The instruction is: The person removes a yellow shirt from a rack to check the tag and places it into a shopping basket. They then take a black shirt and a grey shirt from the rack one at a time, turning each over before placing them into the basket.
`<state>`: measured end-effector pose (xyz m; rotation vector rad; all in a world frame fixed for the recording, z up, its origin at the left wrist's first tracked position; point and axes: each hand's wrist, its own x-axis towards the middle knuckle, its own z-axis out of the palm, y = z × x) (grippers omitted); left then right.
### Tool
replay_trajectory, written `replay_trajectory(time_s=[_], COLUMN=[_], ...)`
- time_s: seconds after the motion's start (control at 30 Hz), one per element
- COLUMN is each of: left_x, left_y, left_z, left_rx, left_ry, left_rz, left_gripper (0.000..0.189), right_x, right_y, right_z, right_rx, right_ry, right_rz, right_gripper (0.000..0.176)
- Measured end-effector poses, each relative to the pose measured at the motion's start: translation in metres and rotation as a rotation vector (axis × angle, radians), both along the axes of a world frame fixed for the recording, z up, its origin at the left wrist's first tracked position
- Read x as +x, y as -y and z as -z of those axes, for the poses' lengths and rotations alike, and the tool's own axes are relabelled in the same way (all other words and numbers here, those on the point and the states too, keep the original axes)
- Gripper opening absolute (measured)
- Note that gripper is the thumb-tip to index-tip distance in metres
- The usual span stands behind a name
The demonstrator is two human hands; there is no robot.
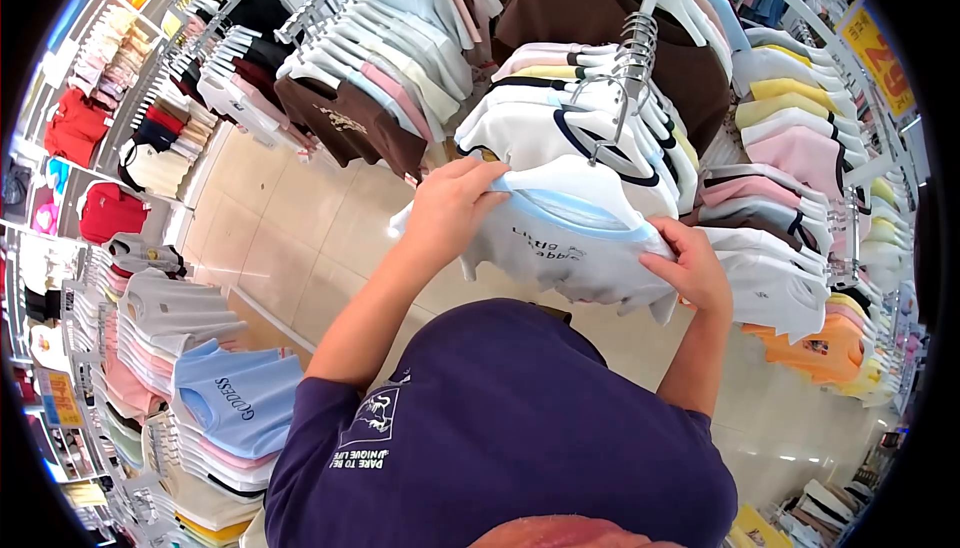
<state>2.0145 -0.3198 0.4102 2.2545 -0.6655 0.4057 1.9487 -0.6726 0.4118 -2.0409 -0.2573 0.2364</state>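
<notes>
A white shirt with a light blue collar and dark lettering (560,253) hangs on a white hanger (575,180) in front of a rack of shirts. My left hand (455,203) grips its shoulder on the left, thumb and fingers closed on the cloth near the collar. At the opposite shoulder, my right hand (690,263) pinches the cloth between thumb and fingers. Directly behind are white shirts with dark trim (530,123), on hangers along a metal arm with rings (637,53).
Brown shirts (345,123) hang at the upper left of the shirt, white ones (765,278) to its right. A blue shirt (235,398) hangs at the lower left beside more racks. Tiled floor (290,218) shows between the racks.
</notes>
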Motion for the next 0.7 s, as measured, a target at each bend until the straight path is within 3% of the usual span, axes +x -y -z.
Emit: replay_trajectory(time_s=[0.47, 0.57, 0.63, 0.7], left_x=[0.033, 0.042, 0.046, 0.047], left_y=[0.038, 0.039, 0.038, 0.018], left_z=[0.035, 0.052, 0.062, 0.06], left_rx=[0.037, 0.064, 0.063, 0.072], left_ry=[-0.1, -0.012, 0.033, 0.081], left_rz=[0.019, 0.037, 0.036, -0.061], left_gripper=[0.03, 0.032, 0.033, 0.034], right_x=[0.017, 0.026, 0.032, 0.042], right_y=[0.03, 0.032, 0.038, 0.039], right_z=[0.048, 0.055, 0.069, 0.079], right_rx=[-0.03, -0.186, -0.258, -0.128], right_ry=[0.047, 0.03, -0.094, 0.054], right_rz=[0.1, 0.07, 0.146, 0.085], right_gripper=[0.032, 0.03, 0.037, 0.044])
